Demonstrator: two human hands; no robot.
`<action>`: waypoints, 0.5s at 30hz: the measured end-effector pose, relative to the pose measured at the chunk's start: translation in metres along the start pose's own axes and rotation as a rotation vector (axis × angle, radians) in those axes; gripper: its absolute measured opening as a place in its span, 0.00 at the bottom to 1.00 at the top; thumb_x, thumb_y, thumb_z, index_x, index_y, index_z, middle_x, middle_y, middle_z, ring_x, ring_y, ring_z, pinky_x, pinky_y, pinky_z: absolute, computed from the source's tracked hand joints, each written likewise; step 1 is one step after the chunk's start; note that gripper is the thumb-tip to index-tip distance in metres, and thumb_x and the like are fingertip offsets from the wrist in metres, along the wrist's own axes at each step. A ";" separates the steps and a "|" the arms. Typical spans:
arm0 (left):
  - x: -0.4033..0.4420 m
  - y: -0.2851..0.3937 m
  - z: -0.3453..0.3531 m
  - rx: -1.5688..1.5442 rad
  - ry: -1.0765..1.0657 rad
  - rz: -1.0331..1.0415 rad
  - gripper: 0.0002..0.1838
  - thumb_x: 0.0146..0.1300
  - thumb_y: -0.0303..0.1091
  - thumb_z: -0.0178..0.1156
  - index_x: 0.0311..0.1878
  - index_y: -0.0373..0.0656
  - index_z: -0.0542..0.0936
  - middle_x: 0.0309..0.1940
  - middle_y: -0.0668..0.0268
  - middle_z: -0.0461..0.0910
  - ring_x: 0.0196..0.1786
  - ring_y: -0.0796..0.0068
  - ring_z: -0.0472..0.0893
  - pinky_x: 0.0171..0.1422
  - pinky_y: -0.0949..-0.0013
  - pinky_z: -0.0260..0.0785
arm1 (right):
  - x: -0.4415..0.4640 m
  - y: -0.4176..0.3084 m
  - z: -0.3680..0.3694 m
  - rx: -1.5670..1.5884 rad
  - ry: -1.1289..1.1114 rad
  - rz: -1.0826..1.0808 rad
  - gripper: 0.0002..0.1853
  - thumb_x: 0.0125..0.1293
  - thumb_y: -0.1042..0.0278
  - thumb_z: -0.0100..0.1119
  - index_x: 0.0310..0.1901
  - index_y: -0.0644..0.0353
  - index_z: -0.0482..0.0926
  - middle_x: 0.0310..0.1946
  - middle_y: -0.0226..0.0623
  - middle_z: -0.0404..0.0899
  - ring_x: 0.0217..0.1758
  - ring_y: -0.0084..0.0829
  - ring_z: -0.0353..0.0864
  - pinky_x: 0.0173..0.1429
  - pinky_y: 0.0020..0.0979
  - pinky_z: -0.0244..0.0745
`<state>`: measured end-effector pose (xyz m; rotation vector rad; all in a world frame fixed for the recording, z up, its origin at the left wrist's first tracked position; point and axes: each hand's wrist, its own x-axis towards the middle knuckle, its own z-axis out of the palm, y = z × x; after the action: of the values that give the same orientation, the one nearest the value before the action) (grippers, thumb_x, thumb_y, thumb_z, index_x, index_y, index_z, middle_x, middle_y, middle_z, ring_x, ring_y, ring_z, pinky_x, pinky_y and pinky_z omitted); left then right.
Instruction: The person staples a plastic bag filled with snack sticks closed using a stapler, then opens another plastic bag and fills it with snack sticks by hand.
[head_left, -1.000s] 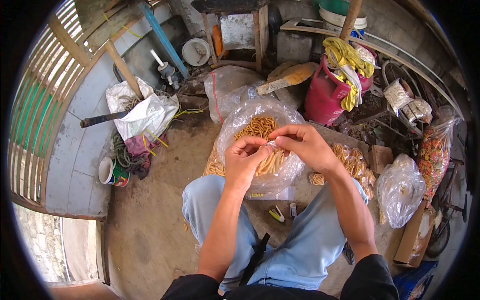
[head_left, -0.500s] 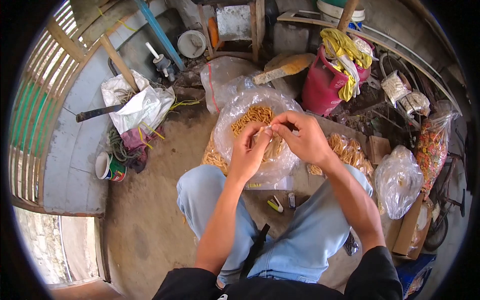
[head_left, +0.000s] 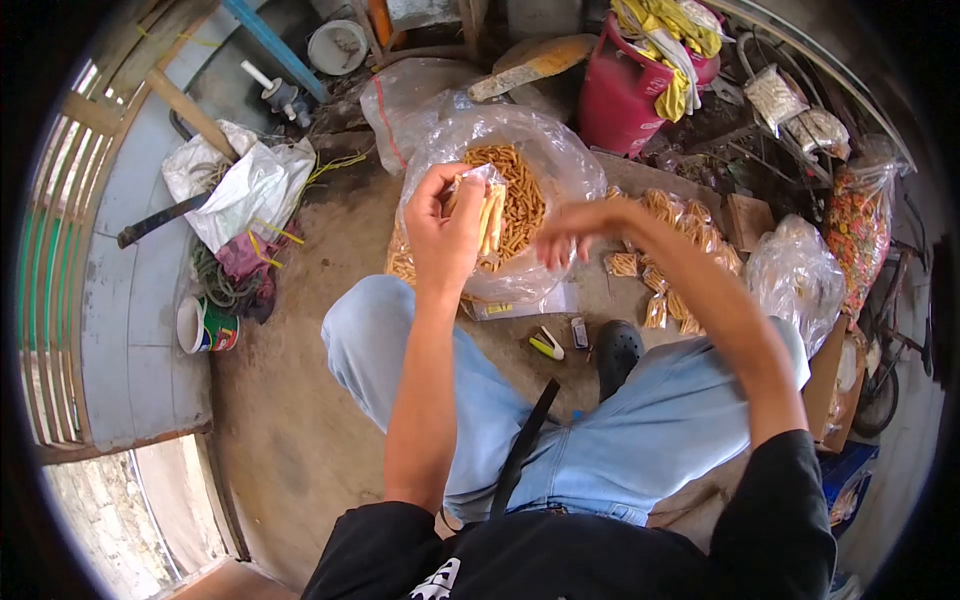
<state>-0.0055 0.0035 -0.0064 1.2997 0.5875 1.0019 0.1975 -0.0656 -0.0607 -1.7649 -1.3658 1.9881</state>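
1 clear packet [head_left: 491,222] of pale sticks grasped between thumb and fingers of left hand [head_left: 446,222], held above large plastic bag [head_left: 572,160]. Brown sticks [head_left: 522,195] contained in bag, partly hidden by packet. Right hand [head_left: 568,235] blurred, fingers loosely parted, released, seen near bag's right side. Filled packets [head_left: 692,238] heaped farther right. 1 stapler [head_left: 546,344] and 1 small box [head_left: 579,333] laid on floor [head_left: 290,420], just beside each other.
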 end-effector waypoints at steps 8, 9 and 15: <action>-0.010 0.015 0.003 0.031 -0.205 -0.022 0.04 0.63 0.27 0.58 0.36 0.37 0.76 0.28 0.68 0.78 0.28 0.85 0.77 0.28 0.80 0.70 | 0.143 0.218 0.175 -0.589 0.519 0.217 0.37 0.46 0.35 0.68 0.45 0.62 0.78 0.44 0.50 0.81 0.46 0.45 0.83 0.44 0.46 0.79; -0.012 0.019 0.002 0.040 -0.232 -0.053 0.04 0.63 0.27 0.58 0.36 0.37 0.76 0.28 0.68 0.78 0.28 0.85 0.77 0.29 0.80 0.69 | 0.140 0.214 0.190 -0.594 0.521 0.218 0.37 0.46 0.35 0.68 0.45 0.62 0.78 0.44 0.50 0.81 0.46 0.45 0.83 0.44 0.46 0.79; -0.014 0.014 -0.008 0.096 -0.271 0.041 0.03 0.61 0.26 0.59 0.36 0.38 0.77 0.28 0.69 0.80 0.30 0.87 0.76 0.32 0.80 0.67 | 0.167 0.206 0.216 -0.551 0.584 0.278 0.42 0.52 0.45 0.66 0.62 0.63 0.62 0.49 0.55 0.76 0.52 0.53 0.78 0.53 0.45 0.75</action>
<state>-0.0230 -0.0051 0.0027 1.5089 0.4061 0.8197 0.0543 -0.1884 -0.3460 -2.6142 -1.5924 1.0564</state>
